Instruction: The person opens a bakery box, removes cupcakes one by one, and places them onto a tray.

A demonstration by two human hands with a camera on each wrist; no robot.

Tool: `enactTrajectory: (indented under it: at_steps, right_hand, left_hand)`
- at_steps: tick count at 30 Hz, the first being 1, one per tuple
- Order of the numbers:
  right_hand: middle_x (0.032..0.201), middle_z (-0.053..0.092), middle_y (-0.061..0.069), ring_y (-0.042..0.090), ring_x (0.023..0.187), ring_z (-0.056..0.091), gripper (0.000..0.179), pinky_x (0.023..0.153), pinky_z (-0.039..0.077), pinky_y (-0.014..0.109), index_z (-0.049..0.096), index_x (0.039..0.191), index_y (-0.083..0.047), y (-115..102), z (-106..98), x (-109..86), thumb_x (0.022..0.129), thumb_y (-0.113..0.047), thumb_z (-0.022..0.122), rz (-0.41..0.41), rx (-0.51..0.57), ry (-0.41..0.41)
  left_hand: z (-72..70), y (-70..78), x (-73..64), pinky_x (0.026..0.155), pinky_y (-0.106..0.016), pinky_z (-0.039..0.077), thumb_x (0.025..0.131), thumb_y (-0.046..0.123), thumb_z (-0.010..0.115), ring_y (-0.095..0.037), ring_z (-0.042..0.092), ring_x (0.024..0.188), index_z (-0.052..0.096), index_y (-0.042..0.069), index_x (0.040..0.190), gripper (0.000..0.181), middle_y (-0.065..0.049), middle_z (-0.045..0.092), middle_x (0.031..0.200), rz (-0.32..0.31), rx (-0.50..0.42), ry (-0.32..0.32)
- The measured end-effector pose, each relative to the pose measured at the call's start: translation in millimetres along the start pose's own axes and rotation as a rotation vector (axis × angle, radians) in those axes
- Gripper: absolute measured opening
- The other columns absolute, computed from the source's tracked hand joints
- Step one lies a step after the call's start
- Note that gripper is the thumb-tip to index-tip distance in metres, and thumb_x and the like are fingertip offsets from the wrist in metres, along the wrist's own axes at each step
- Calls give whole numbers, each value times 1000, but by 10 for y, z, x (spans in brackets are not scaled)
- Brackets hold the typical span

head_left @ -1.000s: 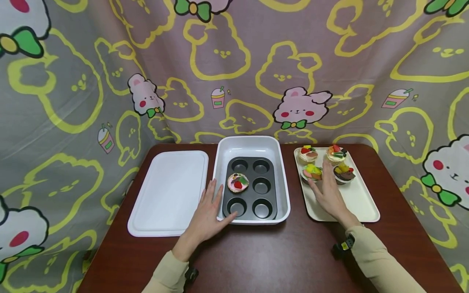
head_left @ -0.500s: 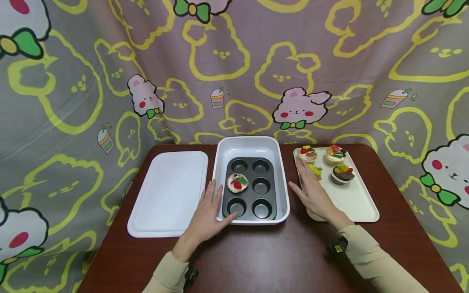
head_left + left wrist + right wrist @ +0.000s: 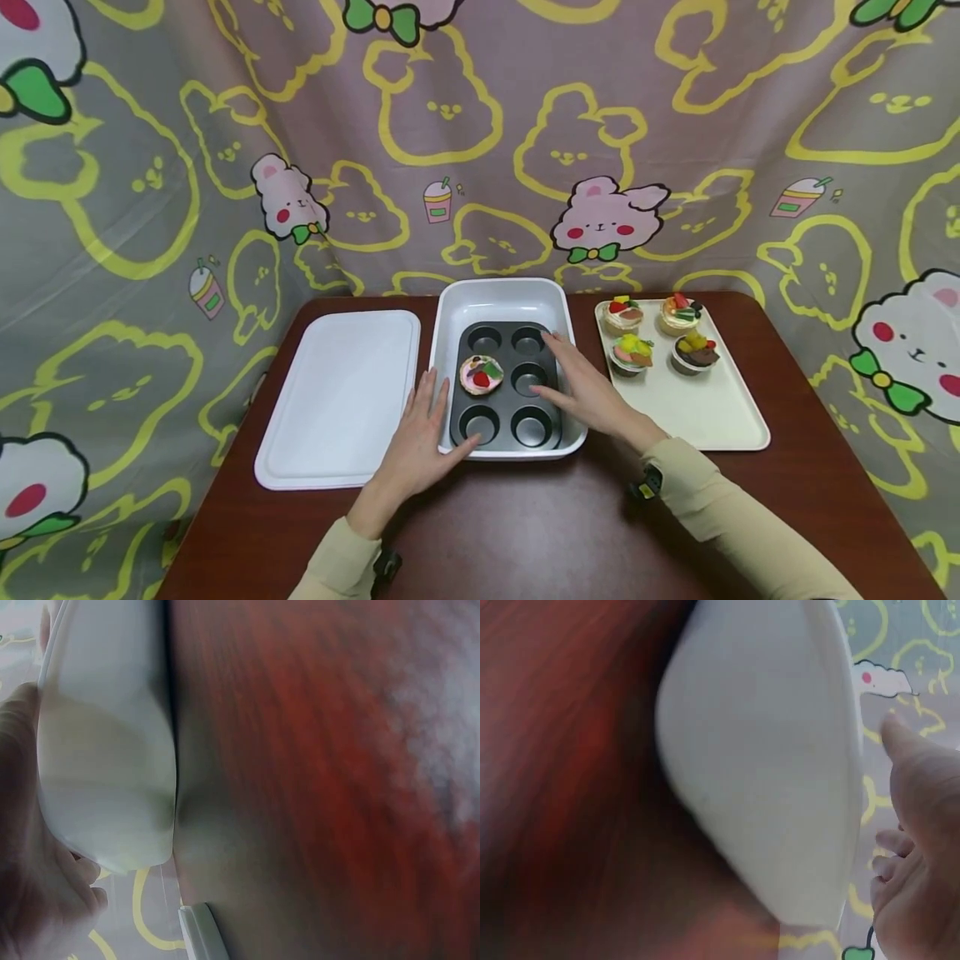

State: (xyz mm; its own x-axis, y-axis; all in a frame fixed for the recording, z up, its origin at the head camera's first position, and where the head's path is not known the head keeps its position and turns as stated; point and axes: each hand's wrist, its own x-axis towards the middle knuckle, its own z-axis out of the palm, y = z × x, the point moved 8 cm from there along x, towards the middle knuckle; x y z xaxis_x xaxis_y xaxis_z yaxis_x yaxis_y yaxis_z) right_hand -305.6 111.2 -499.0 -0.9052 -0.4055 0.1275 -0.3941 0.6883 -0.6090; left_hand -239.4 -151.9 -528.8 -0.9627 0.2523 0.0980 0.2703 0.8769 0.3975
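Note:
A dark muffin tin (image 3: 504, 392) lies inside a deep white basin (image 3: 502, 297). One pink-topped fruit tart (image 3: 481, 375) sits in its left middle cup. My left hand (image 3: 420, 437) rests by the basin's near left corner, fingers spread and holding nothing. Over the right side of the tin hovers my right hand (image 3: 588, 387), its fingers extended, with nothing in it. In the left wrist view the left hand (image 3: 34, 847) is beside the basin wall (image 3: 112, 750). The right wrist view shows the right hand (image 3: 922, 840) above the basin's rim.
To the right, a cream tray (image 3: 705, 417) bears several small cakes, among them a chocolate one (image 3: 694, 352) and a yellow-topped one (image 3: 631, 354). A white lid-like board (image 3: 341, 400) lies at left on the brown table (image 3: 510, 533). A patterned curtain (image 3: 480, 125) hangs behind.
My right hand has moved left from over the cakes on the cream tray to above the muffin tin, carrying nothing visible. My left hand has stayed by the basin.

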Motion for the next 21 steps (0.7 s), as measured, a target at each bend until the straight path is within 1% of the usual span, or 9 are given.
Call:
enactTrajectory:
  at_steps: [3, 7, 9, 13, 15, 18, 21]
  right_hand:
    - [182, 27, 22, 45, 168, 30, 102, 131, 34, 68, 26, 176, -14, -96, 58, 137, 98, -44, 84, 1, 24, -45]
    - [180, 31, 24, 45, 166, 35, 101, 131, 37, 67, 32, 173, -10, -204, 167, 326, 95, -44, 87, -32, 29, -96]
    - [178, 34, 24, 46, 166, 35, 98, 131, 36, 66, 35, 172, -7, -250, 237, 402, 96, -44, 85, -61, 11, -120]
    - [176, 40, 23, 46, 166, 33, 92, 133, 33, 66, 39, 170, -5, -334, 378, 503, 100, -48, 80, -99, -37, -165]
    - [176, 40, 23, 45, 166, 34, 91, 134, 33, 65, 40, 169, -6, -356, 446, 539, 100, -51, 78, -95, -48, -188]
    - [174, 40, 28, 47, 164, 37, 93, 132, 35, 66, 42, 168, -4, -364, 548, 583, 98, -52, 80, -106, -27, -199]
    - [173, 42, 29, 49, 163, 39, 95, 129, 38, 69, 45, 166, -4, -280, 692, 626, 96, -57, 81, -120, 10, -190]
  left_hand:
    - [-32, -5, 9, 138, -64, 25, 94, 69, 70, -43, 18, 172, 32, 3, 172, 109, -21, 13, 185, 4, 6, 12]
    - [-55, -2, 27, 138, -64, 25, 94, 69, 70, -43, 19, 172, 33, 2, 171, 109, -22, 14, 185, 16, 20, 20]
    - [-53, 4, 31, 138, -63, 24, 95, 70, 68, -41, 17, 173, 32, 2, 172, 109, -22, 13, 185, 17, 33, 9]
    - [-43, 19, 33, 139, -63, 22, 96, 73, 64, -40, 15, 173, 31, 2, 172, 110, -22, 13, 185, 18, 63, -8]
    - [-39, 25, 31, 139, -63, 23, 96, 74, 63, -39, 15, 174, 31, 2, 172, 110, -22, 14, 185, 20, 81, -7]
    - [-28, 30, 24, 138, -63, 25, 96, 74, 63, -40, 17, 173, 32, 1, 172, 110, -23, 16, 184, 25, 96, 0]
    - [-5, 39, 9, 138, -62, 26, 96, 74, 63, -40, 18, 173, 32, 0, 171, 110, -24, 17, 184, 28, 99, -1]
